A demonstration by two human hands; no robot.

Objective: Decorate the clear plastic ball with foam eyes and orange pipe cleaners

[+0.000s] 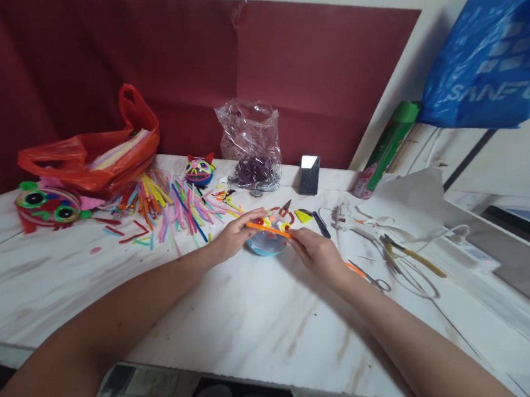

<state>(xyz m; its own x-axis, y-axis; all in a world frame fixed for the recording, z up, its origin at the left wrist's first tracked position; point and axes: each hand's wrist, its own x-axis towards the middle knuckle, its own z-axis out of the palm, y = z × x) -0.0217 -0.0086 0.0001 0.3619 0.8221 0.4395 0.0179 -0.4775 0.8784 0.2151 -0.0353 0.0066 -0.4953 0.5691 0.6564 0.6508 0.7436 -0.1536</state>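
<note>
My left hand (237, 232) and my right hand (311, 249) pinch the two ends of an orange pipe cleaner (268, 229). It stretches level across a clear, bluish round ball (266, 245) that rests on the table. Behind the strip, the ball carries red and yellow eye-like pieces and curved orange-brown loops on top. Just beyond my right hand lie a yellow cut piece (303, 216) and a dark slim tool (321, 224). A pair of scissors (370, 277) with an orange piece beside it is to the right of that hand.
Many coloured pipe cleaners (188, 206) spread at left, below a red plastic bag (103, 159). Two decorated animal heads, one red (51, 206) and one blue (199, 171), stand nearby. A clear bag (254, 147), phone (309, 175), green spray can (387, 149) and pliers (413, 255) are farther back and right.
</note>
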